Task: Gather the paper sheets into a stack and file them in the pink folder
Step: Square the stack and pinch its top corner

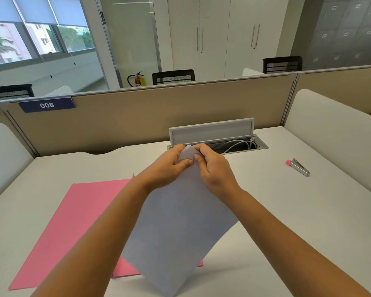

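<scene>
Both hands together: left hand and right hand pinch top corner of paper stack, tilted over pink folder near desk's front-left edge. Corner possibly fanned; square edges before filing.

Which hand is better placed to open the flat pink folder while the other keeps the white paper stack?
Left, probably. The left hand is on the side where the flat pink folder lies. The right hand also pinches the white paper stack.
</scene>
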`<action>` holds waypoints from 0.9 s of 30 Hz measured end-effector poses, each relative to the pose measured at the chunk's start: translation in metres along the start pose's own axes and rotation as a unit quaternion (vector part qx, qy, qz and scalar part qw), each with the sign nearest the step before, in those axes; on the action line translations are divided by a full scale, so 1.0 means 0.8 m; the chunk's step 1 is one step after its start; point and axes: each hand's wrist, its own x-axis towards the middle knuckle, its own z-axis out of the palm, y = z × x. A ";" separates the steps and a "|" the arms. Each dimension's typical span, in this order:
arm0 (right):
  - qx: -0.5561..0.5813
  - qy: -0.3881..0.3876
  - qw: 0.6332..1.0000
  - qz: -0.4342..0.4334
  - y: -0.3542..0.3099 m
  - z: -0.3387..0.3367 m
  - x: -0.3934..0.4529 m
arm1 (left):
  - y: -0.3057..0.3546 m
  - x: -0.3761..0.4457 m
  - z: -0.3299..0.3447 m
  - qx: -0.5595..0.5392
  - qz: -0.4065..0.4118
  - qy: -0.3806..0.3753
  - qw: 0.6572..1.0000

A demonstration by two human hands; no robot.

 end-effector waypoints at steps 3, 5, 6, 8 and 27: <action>0.015 0.013 1.000 -0.002 0.002 0.002 0.000 | 0.002 0.001 0.000 0.005 -0.010 -0.009 1.000; 0.022 0.021 1.000 -0.005 0.002 0.003 0.001 | 0.004 0.001 -0.001 0.007 -0.019 -0.013 1.000; 0.026 0.024 0.999 -0.005 0.002 0.003 0.001 | 0.004 0.001 -0.002 0.005 -0.021 -0.016 1.000; 0.032 0.034 0.999 0.005 0.003 0.003 0.003 | 0.003 0.000 -0.005 -0.013 -0.027 -0.015 0.999; -0.033 0.111 0.993 0.038 0.007 0.023 0.010 | -0.008 -0.003 0.034 0.225 0.005 0.163 0.961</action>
